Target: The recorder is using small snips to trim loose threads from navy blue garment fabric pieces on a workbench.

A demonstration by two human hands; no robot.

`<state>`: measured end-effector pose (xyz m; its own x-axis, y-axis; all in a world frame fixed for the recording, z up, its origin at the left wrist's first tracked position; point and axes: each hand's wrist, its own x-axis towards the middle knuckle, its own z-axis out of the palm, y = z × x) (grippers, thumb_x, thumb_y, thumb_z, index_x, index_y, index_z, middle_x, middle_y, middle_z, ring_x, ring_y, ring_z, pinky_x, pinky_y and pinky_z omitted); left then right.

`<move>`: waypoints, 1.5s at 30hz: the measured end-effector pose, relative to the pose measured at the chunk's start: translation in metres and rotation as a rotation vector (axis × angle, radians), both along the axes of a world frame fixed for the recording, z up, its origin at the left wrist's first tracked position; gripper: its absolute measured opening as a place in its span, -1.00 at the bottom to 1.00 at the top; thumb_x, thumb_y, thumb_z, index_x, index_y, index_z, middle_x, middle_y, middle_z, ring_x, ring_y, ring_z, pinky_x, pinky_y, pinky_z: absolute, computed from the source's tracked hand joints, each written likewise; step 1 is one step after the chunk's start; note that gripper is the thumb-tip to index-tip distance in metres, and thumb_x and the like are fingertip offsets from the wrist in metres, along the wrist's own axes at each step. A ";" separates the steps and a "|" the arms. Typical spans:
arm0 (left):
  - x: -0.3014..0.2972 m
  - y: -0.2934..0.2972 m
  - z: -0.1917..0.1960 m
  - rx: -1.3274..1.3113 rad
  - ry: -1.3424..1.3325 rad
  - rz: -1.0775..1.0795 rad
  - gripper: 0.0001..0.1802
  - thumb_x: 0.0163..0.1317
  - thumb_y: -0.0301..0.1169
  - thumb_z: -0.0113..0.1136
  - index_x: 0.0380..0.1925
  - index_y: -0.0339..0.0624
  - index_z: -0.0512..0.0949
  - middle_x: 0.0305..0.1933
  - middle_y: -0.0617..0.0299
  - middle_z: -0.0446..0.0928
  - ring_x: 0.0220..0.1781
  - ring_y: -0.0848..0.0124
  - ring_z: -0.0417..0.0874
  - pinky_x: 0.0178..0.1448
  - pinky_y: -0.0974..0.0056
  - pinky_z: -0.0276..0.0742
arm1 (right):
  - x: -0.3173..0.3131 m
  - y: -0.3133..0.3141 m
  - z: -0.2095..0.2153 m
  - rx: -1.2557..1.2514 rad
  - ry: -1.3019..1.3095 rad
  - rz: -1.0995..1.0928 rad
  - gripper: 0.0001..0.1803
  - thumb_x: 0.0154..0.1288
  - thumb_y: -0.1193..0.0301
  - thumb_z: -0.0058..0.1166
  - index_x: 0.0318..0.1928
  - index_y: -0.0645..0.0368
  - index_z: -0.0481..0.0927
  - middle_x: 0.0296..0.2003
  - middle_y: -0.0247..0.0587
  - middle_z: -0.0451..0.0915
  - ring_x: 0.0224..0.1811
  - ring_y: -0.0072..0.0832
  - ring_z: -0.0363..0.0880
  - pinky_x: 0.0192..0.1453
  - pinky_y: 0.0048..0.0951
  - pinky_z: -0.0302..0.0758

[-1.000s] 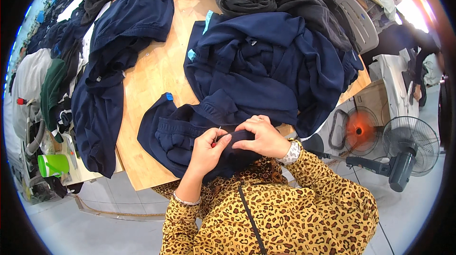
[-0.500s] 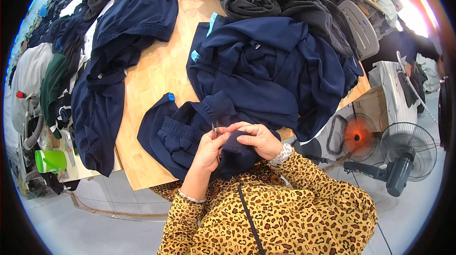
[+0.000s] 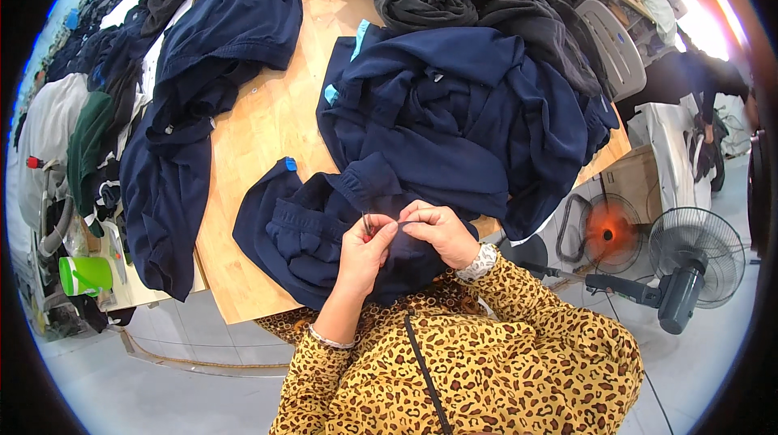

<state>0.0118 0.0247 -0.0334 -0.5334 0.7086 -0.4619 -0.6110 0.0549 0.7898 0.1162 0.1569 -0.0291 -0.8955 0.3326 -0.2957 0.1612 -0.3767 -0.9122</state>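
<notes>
We count two hands close together above the near edge of the table (image 3: 259, 119), both closed: the left hand (image 3: 362, 257) grips one small tool (image 3: 368, 230), red with a thin metal tip, and its thumb and forefinger meet the right hand (image 3: 444, 237), which pinches dark cloth. This cloth appears to belong to one navy garment (image 3: 304, 232), bunched on the near part of the table and beneath the hands, with one blue tab (image 3: 290, 164) at its far end. The fingers hide most of the tool and the pinched spot; whether the tool touches the cloth, we cannot tell. Just beyond lies one navy heap (image 3: 454, 143) bearing two light-blue tabs (image 3: 331, 95); its folds prevent us from counting the garments. Further navy clothing (image 3: 166, 216) hangs over the left side, its number equally uncertain. One dark grey pile (image 3: 429, 4) is cut off by the upper edge. To the right we note one grey chair (image 3: 614, 54), two fans (image 3: 698, 269), the farther with a glowing orange centre, and one other person (image 3: 689, 83), partly blurred; to the left, one green bucket (image 3: 85, 275).
</notes>
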 end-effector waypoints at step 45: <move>-0.018 -0.024 -0.006 0.126 1.580 0.086 -0.80 -0.12 -0.66 0.31 -0.49 -0.18 0.53 -0.43 0.18 0.53 -0.54 0.30 0.58 -0.50 0.36 0.48 | 0.009 0.009 0.002 1.178 0.165 -0.341 -0.68 -0.24 0.74 0.05 -0.40 0.12 0.48 -0.36 -0.22 0.45 -0.23 -0.21 0.43 -0.16 -0.33 0.37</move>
<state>-0.0064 0.0006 -0.0392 -0.4378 0.6415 0.6299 0.7969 -0.0475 0.6022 0.1247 0.1664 -0.0267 -0.7094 0.5427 0.4498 0.0665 0.6869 -0.7237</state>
